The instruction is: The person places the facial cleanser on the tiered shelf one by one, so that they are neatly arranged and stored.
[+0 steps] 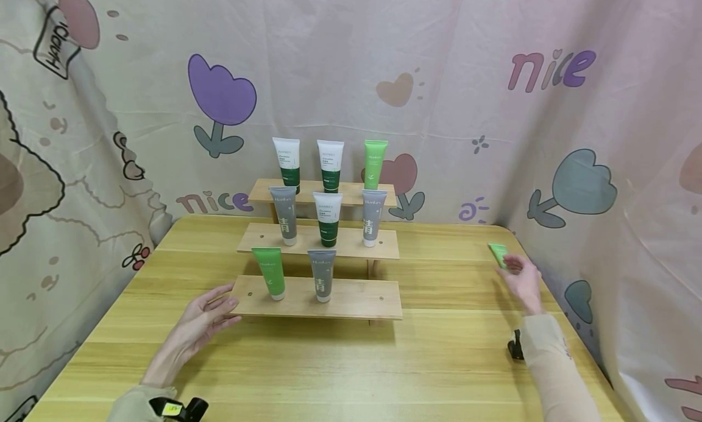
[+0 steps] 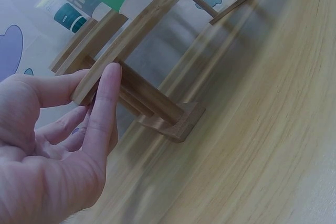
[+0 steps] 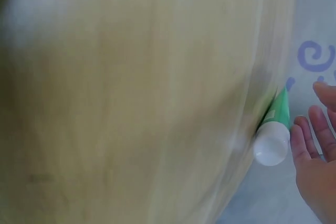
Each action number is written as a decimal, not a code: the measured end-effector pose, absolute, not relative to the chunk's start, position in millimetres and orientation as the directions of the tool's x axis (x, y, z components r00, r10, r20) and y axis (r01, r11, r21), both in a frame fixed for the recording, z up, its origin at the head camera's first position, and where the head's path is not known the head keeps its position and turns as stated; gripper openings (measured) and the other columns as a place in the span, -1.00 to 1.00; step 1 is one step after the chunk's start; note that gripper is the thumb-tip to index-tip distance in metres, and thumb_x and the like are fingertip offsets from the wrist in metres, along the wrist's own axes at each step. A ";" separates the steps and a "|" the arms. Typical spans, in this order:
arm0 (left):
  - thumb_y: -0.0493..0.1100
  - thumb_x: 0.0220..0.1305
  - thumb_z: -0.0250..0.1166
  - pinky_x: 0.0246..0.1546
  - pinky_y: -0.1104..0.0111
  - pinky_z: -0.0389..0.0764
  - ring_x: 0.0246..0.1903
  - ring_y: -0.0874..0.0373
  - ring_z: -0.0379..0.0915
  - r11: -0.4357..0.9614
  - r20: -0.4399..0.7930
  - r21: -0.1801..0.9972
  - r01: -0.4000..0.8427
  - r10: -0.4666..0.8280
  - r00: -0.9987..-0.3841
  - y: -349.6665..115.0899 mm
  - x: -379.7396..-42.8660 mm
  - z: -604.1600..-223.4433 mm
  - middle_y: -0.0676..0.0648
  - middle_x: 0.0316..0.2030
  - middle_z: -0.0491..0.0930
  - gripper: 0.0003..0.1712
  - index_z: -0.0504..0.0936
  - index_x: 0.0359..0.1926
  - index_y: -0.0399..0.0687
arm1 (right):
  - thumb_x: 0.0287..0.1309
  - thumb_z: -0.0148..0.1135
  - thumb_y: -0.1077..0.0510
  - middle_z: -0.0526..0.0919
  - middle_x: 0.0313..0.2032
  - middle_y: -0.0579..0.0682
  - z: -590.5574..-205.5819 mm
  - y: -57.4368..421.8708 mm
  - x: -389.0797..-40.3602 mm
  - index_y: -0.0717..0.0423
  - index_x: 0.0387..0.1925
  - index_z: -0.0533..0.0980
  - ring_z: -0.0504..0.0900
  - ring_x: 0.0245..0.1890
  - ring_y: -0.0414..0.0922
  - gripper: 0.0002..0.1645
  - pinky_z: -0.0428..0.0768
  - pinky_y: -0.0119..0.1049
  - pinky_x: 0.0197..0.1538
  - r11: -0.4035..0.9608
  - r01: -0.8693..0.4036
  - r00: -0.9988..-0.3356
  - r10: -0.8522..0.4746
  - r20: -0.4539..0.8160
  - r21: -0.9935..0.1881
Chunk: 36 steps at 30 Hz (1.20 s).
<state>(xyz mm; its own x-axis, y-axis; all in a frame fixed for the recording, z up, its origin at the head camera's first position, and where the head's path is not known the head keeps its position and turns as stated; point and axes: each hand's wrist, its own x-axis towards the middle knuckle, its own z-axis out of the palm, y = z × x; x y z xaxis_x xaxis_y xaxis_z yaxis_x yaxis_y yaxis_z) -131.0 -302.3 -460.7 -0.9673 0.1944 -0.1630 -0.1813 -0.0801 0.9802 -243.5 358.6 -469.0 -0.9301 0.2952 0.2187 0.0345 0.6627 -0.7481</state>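
Note:
My left hand (image 1: 197, 321) pinches the left end of the lowest board of a three-tier wooden display stand (image 1: 356, 300), fingers on both faces of the board (image 2: 139, 38). On that board stand a green tube (image 1: 270, 273) and a grey tube (image 1: 322, 274), caps down. At the table's right side, another green tube (image 1: 498, 253) lies flat, its white cap (image 3: 271, 144) facing my right wrist's camera. My right hand (image 1: 523, 282) is close beside it, and in the right wrist view the fingers (image 3: 299, 140) are spread loosely next to the tube without curling round it.
Two grey tubes flank a white-and-green tube (image 1: 328, 218) on the middle board (image 1: 249, 236). The top board (image 1: 352, 196) bears two white-and-green tubes and a light green tube (image 1: 375, 163). Patterned cloth (image 1: 450, 105) hangs behind and beside the wooden table (image 1: 439, 361).

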 end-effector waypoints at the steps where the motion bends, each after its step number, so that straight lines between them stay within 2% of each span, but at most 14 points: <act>1: -0.24 0.56 0.05 0.06 0.51 0.72 -0.05 0.45 0.56 -0.079 -0.163 0.980 -0.181 0.196 -0.967 -302.4 -131.1 -460.8 -0.54 0.51 -0.35 -0.13 -0.32 0.55 -0.40 | 0.24 0.28 0.37 0.55 0.13 0.47 -469.5 359.7 -243.0 0.44 0.15 0.46 0.58 0.09 0.25 -0.54 0.30 -0.03 0.41 0.663 0.037 -0.932 0.294 0.214 -0.748; 2: -0.24 0.56 0.05 0.07 0.51 0.72 -0.04 0.46 0.56 -0.077 -0.163 0.981 -0.181 0.198 -0.967 -302.6 -131.1 -460.8 -0.54 0.51 -0.36 -0.13 -0.33 0.55 -0.40 | 0.25 0.26 0.38 0.54 0.14 0.48 -470.0 361.0 -242.8 0.44 0.16 0.45 0.54 0.14 0.31 -0.54 0.25 0.10 0.44 0.662 0.042 -0.933 0.294 0.207 -0.749; 4: -0.24 0.56 0.05 0.07 0.51 0.72 -0.04 0.47 0.56 -0.073 -0.163 0.981 -0.181 0.200 -0.966 -302.8 -131.2 -460.9 -0.54 0.51 -0.37 -0.13 -0.33 0.56 -0.40 | 0.25 0.25 0.37 0.53 0.16 0.48 -471.0 363.7 -242.6 0.42 0.18 0.45 0.50 0.18 0.33 -0.53 0.20 0.20 0.46 0.662 0.061 -0.933 0.304 0.193 -0.747; 11: -0.24 0.56 0.05 0.06 0.51 0.73 -0.06 0.43 0.56 -0.073 -0.166 0.980 -0.183 0.189 -0.968 -302.5 -131.3 -461.2 -0.52 0.51 -0.32 -0.14 -0.31 0.56 -0.40 | 0.26 0.19 0.34 0.49 0.20 0.46 -470.9 371.6 -241.1 0.38 0.23 0.44 0.35 0.23 0.34 -0.50 0.25 0.25 0.34 0.693 0.112 -0.940 0.307 0.151 -0.712; 17: -0.25 0.55 0.06 0.06 0.50 0.73 -0.07 0.42 0.57 -0.080 -0.165 0.980 -0.181 0.178 -0.970 -302.2 -132.0 -461.6 -0.51 0.51 -0.29 -0.14 -0.30 0.55 -0.41 | 0.25 0.16 0.32 0.40 0.28 0.48 -466.8 373.5 -239.3 0.41 0.28 0.38 0.23 0.28 0.41 -0.43 0.26 0.32 0.34 0.723 0.159 -0.950 0.296 0.094 -0.672; 23: -0.25 0.55 0.07 0.06 0.48 0.74 -0.06 0.42 0.58 -0.079 -0.170 0.979 -0.186 0.175 -0.970 -302.0 -132.4 -461.6 -0.52 0.50 -0.27 -0.14 -0.29 0.55 -0.41 | 0.23 0.15 0.34 0.39 0.27 0.50 -465.7 377.0 -241.1 0.44 0.28 0.37 0.28 0.25 0.41 -0.42 0.28 0.32 0.33 0.742 0.164 -0.955 0.285 0.083 -0.650; 29: -0.24 0.55 0.07 0.08 0.47 0.74 -0.04 0.43 0.57 -0.059 -0.177 0.980 -0.189 0.167 -0.970 -301.6 -132.4 -461.6 -0.50 0.50 -0.24 -0.14 -0.26 0.56 -0.41 | 0.19 0.13 0.35 0.49 0.19 0.49 -463.9 379.2 -241.3 0.46 0.20 0.45 0.34 0.20 0.41 -0.48 0.26 0.30 0.30 0.755 0.146 -0.949 0.288 0.124 -0.639; 36: -0.21 0.55 0.08 0.08 0.49 0.73 -0.04 0.47 0.54 -0.041 -0.188 0.979 -0.197 0.170 -0.967 -301.9 -131.7 -461.1 -0.50 0.52 -0.26 -0.13 -0.28 0.56 -0.40 | 0.11 0.10 0.40 0.57 0.13 0.45 -464.9 383.2 -239.3 0.41 0.16 0.51 0.48 0.15 0.35 -0.48 0.36 0.22 0.24 0.756 0.170 -0.945 0.308 0.114 -0.633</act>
